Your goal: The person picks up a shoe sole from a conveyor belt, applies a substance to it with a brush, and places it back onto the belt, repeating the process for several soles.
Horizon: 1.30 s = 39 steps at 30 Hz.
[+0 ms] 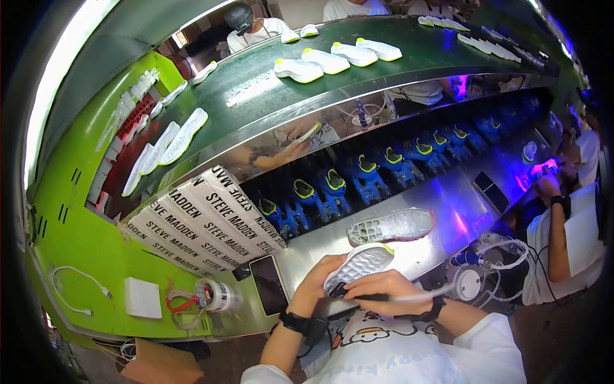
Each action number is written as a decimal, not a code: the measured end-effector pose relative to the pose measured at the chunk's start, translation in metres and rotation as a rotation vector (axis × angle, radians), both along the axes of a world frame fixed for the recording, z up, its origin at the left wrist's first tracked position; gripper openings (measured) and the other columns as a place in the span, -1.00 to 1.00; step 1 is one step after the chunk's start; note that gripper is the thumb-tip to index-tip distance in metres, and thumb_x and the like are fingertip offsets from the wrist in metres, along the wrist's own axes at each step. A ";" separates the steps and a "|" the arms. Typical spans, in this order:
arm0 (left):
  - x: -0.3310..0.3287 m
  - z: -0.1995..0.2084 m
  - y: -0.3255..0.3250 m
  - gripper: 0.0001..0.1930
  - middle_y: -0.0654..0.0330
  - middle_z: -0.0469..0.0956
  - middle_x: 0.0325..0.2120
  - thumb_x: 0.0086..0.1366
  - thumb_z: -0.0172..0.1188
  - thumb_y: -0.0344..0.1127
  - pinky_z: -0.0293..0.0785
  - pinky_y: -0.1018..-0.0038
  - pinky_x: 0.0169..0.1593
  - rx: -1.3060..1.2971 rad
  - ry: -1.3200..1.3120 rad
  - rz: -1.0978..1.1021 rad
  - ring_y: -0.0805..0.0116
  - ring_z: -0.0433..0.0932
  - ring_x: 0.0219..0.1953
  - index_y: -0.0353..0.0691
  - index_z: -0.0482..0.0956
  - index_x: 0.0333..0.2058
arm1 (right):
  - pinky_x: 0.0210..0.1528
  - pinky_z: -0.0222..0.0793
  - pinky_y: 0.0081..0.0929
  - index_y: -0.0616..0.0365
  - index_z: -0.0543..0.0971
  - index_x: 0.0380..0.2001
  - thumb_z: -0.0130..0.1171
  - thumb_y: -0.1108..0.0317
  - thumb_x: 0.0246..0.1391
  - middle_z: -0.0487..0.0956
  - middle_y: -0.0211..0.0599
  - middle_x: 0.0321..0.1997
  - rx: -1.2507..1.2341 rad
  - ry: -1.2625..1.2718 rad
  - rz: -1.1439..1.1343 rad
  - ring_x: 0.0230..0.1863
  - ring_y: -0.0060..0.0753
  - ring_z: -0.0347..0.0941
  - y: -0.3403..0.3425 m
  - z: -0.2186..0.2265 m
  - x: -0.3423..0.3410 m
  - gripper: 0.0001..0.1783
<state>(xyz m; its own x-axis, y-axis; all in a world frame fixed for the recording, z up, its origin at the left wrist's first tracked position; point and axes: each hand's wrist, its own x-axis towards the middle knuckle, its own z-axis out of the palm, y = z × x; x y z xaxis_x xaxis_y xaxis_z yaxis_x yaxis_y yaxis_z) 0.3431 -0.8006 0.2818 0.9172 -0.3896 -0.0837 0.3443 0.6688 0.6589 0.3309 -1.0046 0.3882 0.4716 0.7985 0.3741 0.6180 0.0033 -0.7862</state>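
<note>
My left hand (318, 280) is closed around the edge of a white shoe sole (358, 265) with a yellow-green tip, its hollow, textured inner side facing up. In my right hand (385, 287) is a dark brush (336, 290), gripped near its head. The brush head rests against the near left end of the sole, and a pale tube (419, 295) runs from my hand to the right. Just beyond my hands, another white sole (391, 226) lies on the steel worktop (307, 255), its gridded face up.
A green conveyor belt (249, 96) carries several white soles. Dark blue shoes (334, 181) stand in a row below it. On the left are a printed box (198, 221), a phone (268, 285), red scissors (182, 301) and a tape roll (220, 296). A co-worker's hand (547, 184) works at right.
</note>
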 end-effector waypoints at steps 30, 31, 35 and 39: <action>-0.011 -0.005 -0.062 -0.46 0.00 0.38 -0.03 0.28 -0.02 -0.04 0.31 0.22 0.09 -0.972 0.071 0.356 0.13 0.34 -0.02 -0.30 0.26 0.11 | -0.32 0.43 -0.58 0.22 0.61 -0.30 0.24 0.43 -0.05 0.61 -0.19 -0.37 0.121 -0.125 -0.247 -0.39 -0.35 0.55 0.005 -0.014 -0.008 -0.81; -0.010 -0.005 -0.061 -0.43 -0.01 0.37 -0.04 0.28 -0.02 -0.01 0.30 0.22 0.10 -0.948 -0.032 0.401 0.14 0.35 -0.03 -0.37 0.25 0.09 | -0.34 0.42 -0.61 0.23 0.61 -0.31 0.23 0.40 -0.02 0.61 -0.22 -0.40 0.105 -0.066 -0.155 -0.41 -0.40 0.55 0.004 -0.017 -0.015 -0.82; -0.010 0.002 -0.048 -0.34 -0.02 0.37 -0.06 0.29 -0.05 0.06 0.35 0.29 0.07 -0.825 -0.018 0.309 0.13 0.36 -0.04 -0.47 0.20 0.11 | -0.34 0.42 -0.62 0.27 0.59 -0.30 0.18 0.39 0.04 0.62 -0.28 -0.43 0.010 0.625 -0.247 -0.39 -0.56 0.53 -0.001 -0.002 -0.003 -0.81; -0.011 0.005 -0.033 -0.35 -0.01 0.36 -0.10 0.28 -0.07 0.05 0.39 0.28 0.00 -0.652 -0.007 0.229 0.14 0.36 -0.11 -0.46 0.21 0.10 | -0.32 0.42 -0.66 0.27 0.60 -0.31 0.09 0.41 0.09 0.60 -0.29 -0.44 -0.138 0.534 0.065 -0.40 -0.60 0.52 -0.008 0.009 0.007 -0.82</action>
<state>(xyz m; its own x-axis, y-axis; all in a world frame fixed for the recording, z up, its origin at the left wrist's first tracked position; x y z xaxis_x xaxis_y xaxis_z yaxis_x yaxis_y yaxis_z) 0.3321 -0.8332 0.2872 0.9821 -0.1547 0.1077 0.1442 0.9845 0.0995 0.3376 -1.0129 0.3970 0.5155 0.8568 -0.0136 0.1355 -0.0972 -0.9860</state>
